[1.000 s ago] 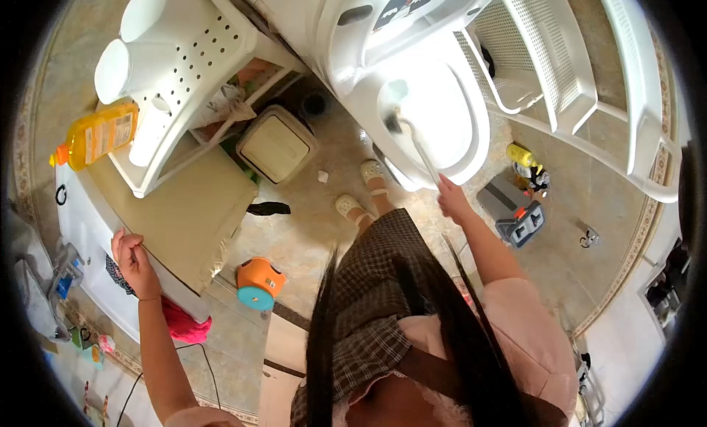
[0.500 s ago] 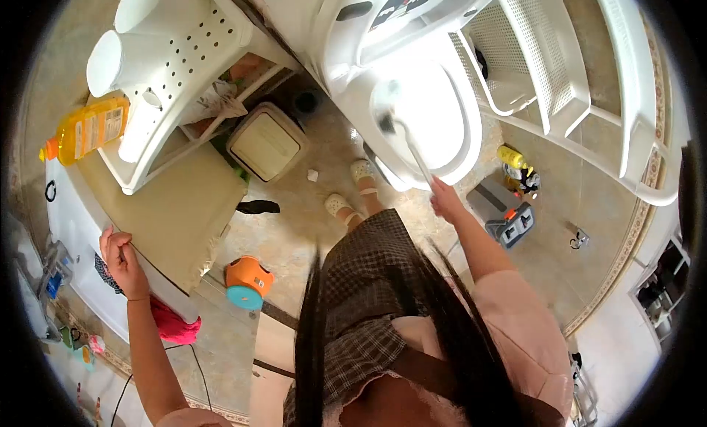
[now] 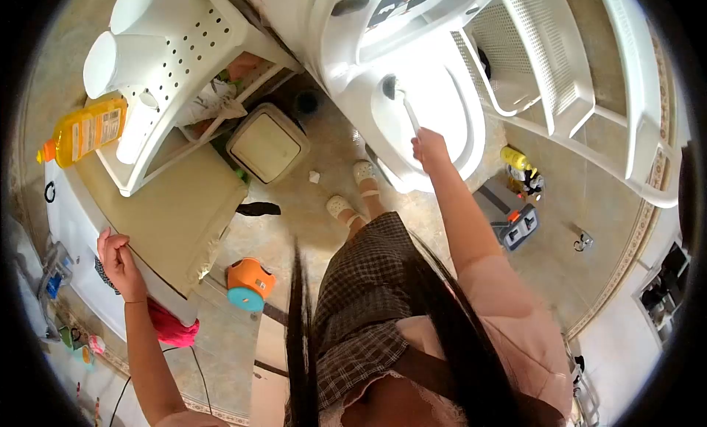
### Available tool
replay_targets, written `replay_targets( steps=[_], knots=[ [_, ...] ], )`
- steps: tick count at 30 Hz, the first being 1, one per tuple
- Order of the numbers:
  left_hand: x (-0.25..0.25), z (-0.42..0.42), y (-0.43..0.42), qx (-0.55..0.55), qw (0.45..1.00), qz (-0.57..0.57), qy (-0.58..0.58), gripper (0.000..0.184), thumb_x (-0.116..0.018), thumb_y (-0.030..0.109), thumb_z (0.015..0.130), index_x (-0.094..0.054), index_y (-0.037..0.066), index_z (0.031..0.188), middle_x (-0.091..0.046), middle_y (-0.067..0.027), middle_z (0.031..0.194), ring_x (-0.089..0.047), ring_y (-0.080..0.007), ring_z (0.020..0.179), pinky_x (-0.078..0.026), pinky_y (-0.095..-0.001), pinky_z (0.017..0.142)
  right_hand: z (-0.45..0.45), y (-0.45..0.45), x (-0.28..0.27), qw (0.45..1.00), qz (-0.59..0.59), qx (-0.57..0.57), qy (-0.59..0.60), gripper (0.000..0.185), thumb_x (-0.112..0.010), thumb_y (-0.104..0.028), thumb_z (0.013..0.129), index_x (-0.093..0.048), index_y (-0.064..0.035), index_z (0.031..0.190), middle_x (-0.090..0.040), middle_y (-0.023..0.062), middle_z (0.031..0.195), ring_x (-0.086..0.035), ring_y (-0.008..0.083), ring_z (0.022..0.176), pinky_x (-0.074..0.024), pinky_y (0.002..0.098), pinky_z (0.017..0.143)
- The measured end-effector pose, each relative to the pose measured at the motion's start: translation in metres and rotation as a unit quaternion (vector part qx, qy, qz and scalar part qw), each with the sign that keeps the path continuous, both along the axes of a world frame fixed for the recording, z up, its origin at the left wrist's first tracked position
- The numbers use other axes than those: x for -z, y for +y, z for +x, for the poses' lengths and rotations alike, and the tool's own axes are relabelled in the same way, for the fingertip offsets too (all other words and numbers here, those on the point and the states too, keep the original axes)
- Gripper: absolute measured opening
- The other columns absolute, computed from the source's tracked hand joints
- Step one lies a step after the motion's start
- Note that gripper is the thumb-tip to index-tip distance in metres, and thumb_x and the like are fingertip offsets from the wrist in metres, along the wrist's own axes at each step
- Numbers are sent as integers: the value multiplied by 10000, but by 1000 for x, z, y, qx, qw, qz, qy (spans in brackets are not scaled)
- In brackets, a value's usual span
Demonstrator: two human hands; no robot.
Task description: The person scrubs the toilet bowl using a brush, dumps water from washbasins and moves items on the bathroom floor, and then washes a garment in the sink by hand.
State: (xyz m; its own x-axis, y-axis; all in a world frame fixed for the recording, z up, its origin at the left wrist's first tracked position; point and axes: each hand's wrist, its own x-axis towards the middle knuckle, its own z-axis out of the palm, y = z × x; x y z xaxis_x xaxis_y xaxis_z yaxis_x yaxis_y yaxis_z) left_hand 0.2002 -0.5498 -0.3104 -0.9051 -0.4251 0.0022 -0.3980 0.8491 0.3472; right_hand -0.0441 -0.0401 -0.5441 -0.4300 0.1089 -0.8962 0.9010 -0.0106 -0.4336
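Note:
My right hand (image 3: 431,149) is closed around the pale handle of a toilet brush (image 3: 410,112). The brush's dark head is inside the bowl of the white toilet (image 3: 477,143), against its far left inner side. Glare washes out much of the bowl. Over on the left, my left hand (image 3: 121,263) hovers by or rests on the rim of a white tub (image 3: 151,280); contact is hard to judge. Its fingers are loosely bent and apart, with nothing visible in them. Beside that wrist a pink cloth (image 3: 173,325) hangs over the rim.
A white rack (image 3: 188,55) carries a yellow liquid bottle (image 3: 88,132). On the floor are a lidded bin (image 3: 267,143), an orange stool (image 3: 250,274), a grey box (image 3: 504,213) and a yellow bottle (image 3: 515,158). White shelving (image 3: 567,81) stands right of the toilet.
My right hand has moved forward over the toilet bowl, pushing the brush head farther toward the back. My left hand stays nearly in place.

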Motion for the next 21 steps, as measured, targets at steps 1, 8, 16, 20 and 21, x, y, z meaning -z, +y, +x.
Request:
replay_targets(
  steps=[1, 8, 16, 20, 21],
  knots=[
    [0, -1, 2, -5, 1000, 2, 4, 113, -429, -46, 796, -517, 21, 774, -523, -58, 781, -416, -248, 1073, -294, -349, 923, 8, 1, -24, 999, -2, 54, 4, 191, -433, -149, 859, -523, -11, 957, -469, 53, 614, -376, 87, 436, -285, 202, 353],
    [3, 2, 0, -14, 1000, 8, 20, 108, -438, -47, 795, -522, 17, 778, -519, -63, 788, -417, -253, 1073, -300, -343, 925, 81, 16, -71, 953, 147, -191, 182, 399, -398, -145, 888, -404, 14, 1254, -508, 75, 622, -458, 130, 478, -362, 278, 421],
    [1, 2, 3, -22, 1000, 7, 9, 106, -441, -44, 797, -523, 16, 770, -525, -67, 813, -417, -260, 1082, -301, -346, 925, 51, 2, -80, 771, 342, -452, 290, 358, -435, -92, 853, -457, 5, 1197, -567, 235, 684, -563, 378, 627, -439, 423, 554],
    [3, 4, -3, -12, 1000, 5, 13, 100, -441, -39, 799, -521, 13, 770, -525, -65, 799, -418, -261, 1077, -295, -349, 932, 77, 49, -93, 755, 351, -514, 207, 354, -436, -71, 836, -476, -18, 1184, -566, 241, 683, -568, 385, 633, -436, 449, 568],
    [3, 2, -1, -20, 1000, 13, 19, 100, -439, -39, 800, -520, 11, 769, -525, -63, 792, -418, -261, 1077, -292, -350, 936, 84, 54, -96, 772, 341, -492, 214, 350, -434, -81, 832, -485, -24, 1173, -564, 246, 682, -567, 393, 634, -434, 459, 575]
  ],
)
